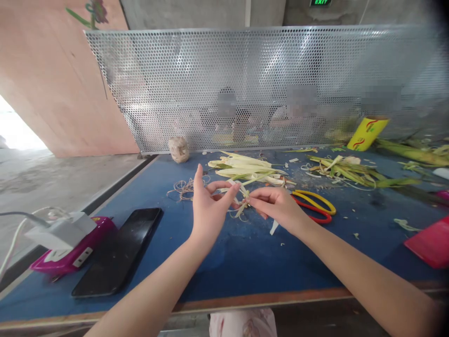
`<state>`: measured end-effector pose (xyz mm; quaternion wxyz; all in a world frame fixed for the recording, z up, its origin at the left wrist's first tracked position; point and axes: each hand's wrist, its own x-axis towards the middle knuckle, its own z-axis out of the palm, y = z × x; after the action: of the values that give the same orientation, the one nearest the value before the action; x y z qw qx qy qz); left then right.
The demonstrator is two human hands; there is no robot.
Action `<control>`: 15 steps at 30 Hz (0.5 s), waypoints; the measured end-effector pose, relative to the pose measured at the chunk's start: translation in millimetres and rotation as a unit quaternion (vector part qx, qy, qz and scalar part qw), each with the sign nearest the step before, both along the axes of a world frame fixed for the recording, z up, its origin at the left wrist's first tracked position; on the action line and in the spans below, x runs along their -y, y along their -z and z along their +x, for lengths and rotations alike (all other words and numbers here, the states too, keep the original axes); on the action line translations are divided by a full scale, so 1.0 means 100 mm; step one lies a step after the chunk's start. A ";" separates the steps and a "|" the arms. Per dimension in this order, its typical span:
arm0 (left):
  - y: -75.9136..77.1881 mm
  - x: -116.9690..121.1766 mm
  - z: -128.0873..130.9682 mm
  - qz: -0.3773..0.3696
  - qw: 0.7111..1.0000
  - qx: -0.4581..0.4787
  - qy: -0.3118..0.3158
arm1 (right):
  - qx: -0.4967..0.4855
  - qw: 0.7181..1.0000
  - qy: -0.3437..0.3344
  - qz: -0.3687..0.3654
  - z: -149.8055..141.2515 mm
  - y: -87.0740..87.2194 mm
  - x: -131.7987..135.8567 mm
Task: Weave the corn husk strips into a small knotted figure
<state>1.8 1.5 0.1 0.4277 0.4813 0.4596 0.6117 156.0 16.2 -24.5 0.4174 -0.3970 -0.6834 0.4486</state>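
Pale corn husk strips (pixel 241 189) are pinched between my two hands above the blue table, their loose ends hanging down. My left hand (pixel 209 206) grips them from the left, thumb and fingers curled together at the tips. From the right, my right hand (pixel 275 205) pinches the same strips, thumb against fingers. Beyond my hands lies a pile of pale husks (pixel 245 164). A tangle of brown twine (pixel 183 189) rests left of my left hand. Next to my right hand are scissors (pixel 321 215) with red and yellow handles; their blades are hidden.
A black phone (pixel 121 250) and a magenta power strip (pixel 75 252) with a white charger lie at left. Green husks (pixel 354 171), a yellow roll (pixel 367 134) and a red object (pixel 431 243) are at right. A perforated metal screen (pixel 196 61) stands behind, with people beyond it.
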 end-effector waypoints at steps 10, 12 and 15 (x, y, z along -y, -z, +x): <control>0.03 0.05 0.00 0.042 0.997 -0.015 0.061 | -0.131 0.984 -0.041 -0.118 -0.05 0.09 -0.03; 0.00 0.06 -0.01 0.039 0.998 -0.025 0.048 | -0.135 0.983 -0.036 -0.116 -0.06 0.09 -0.04; -0.04 0.07 -0.03 0.036 0.998 -0.029 0.041 | -0.140 0.984 -0.028 -0.111 -0.06 0.09 -0.04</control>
<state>-1.5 -5.7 4.3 0.4209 0.5325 0.4292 0.5959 149.5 19.8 -33.5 0.4493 -0.3548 -0.5751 0.5844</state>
